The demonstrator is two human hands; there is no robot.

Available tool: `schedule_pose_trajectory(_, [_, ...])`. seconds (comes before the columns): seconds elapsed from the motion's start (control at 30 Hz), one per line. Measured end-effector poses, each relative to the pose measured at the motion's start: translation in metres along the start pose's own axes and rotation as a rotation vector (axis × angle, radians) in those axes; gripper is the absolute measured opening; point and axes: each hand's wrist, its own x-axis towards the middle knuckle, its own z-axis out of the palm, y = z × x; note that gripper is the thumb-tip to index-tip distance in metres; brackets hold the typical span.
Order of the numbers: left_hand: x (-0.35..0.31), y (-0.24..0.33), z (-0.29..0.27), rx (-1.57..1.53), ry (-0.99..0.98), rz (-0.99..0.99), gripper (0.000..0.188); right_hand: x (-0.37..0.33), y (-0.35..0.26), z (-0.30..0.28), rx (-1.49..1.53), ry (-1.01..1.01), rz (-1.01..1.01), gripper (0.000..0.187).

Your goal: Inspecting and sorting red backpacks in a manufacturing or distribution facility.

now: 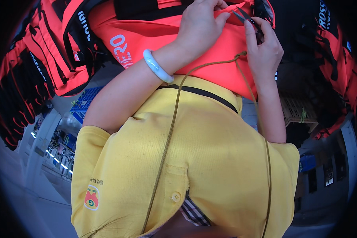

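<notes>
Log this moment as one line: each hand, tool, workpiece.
left hand: at red-orange bag, grip unclear | right hand: holding small dark snips | snips: blades parted, pointing toward left hand

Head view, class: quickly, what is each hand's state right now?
Left hand: fingers bent at the red fabric; whether it grips cannot be told.
Right hand: closed, holding small dark snips.

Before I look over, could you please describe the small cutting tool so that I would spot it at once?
Start at the bright red fabric spread above the yellow shirt in the picture. Near its upper right, the right hand holds the cutting tool, pointing up and left toward the left hand. Slender, dark, pointed blades set it apart from the fabric around it.
</notes>
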Motion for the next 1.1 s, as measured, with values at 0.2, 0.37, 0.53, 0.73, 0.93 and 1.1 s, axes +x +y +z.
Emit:
schedule_pose_trajectory(0.2, [0.001,0.003,-0.001,-0.024,-0.005,-0.031,0.014,-0.001,0.007,0.007,-0.044,0.069,-0.062,0.021])
schedule_pose_trajectory(0.37, [0.002,0.002,-0.003,0.002,-0.026,-0.031,0.013,-0.001,0.008,0.010,-0.011,0.081,-0.066,0.020])
schedule_pose_trajectory(0.53, [0.002,0.002,-0.003,0.003,-0.033,-0.042,0.013,-0.001,0.006,0.010,-0.027,0.082,-0.080,0.020])
schedule_pose_trajectory(0.73, [0.003,0.003,-0.004,0.008,-0.046,-0.053,0.012,0.000,0.010,0.013,-0.016,0.106,-0.113,0.021])
schedule_pose_trajectory(0.93, [0.001,-0.003,-0.002,0.024,-0.027,0.026,0.014,0.004,0.014,0.011,0.386,-0.033,0.149,0.021])
schedule_pose_trajectory(1.1, [0.003,0.002,-0.004,0.006,-0.068,-0.034,0.016,0.009,0.015,0.009,0.506,0.086,0.160,0.027])
